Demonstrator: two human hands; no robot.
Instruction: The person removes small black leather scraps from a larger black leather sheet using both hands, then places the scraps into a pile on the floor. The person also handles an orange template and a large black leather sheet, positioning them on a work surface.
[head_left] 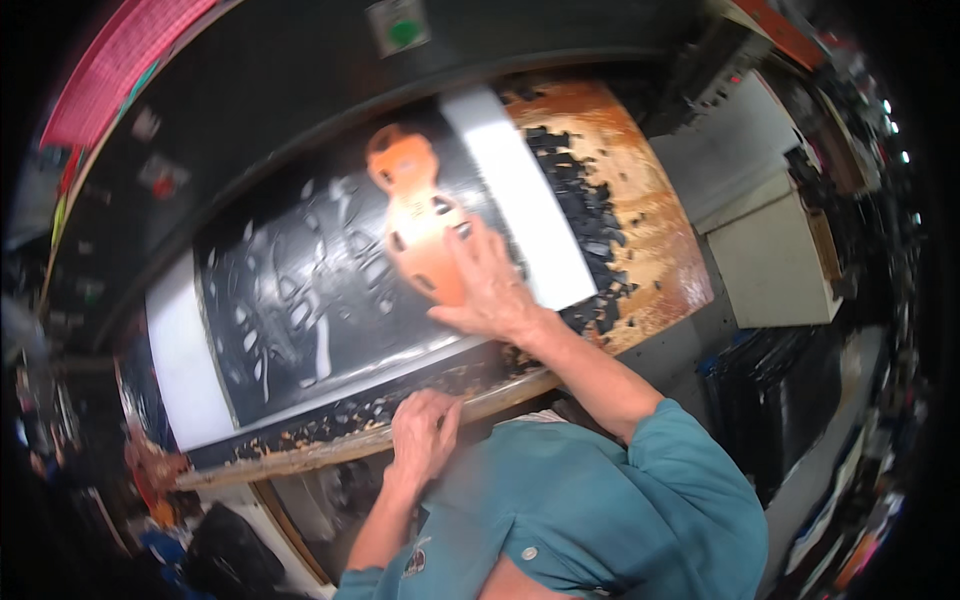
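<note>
An orange sole-shaped cutting die (405, 205), with several small openings through it, lies on a black sheet (350, 345). My right hand (490, 285) lies across its lower right part, thumb at the near end and fingers along the right side, gripping it. Left of the die, the black sheet carries many cut shapes and glossy gaps. By the wooden front edge of the table, my left hand (424, 430) is closed with fingers curled; anything inside them is hidden.
A dark machine beam (290, 90) spans the far side, above the table. White strips (530, 200) (185, 350) flank the sheet. Black scraps (580, 200) cover part of a worn orange-brown board (650, 210). Beyond it stand a pale box (770, 260) and stacked black sheets (765, 400).
</note>
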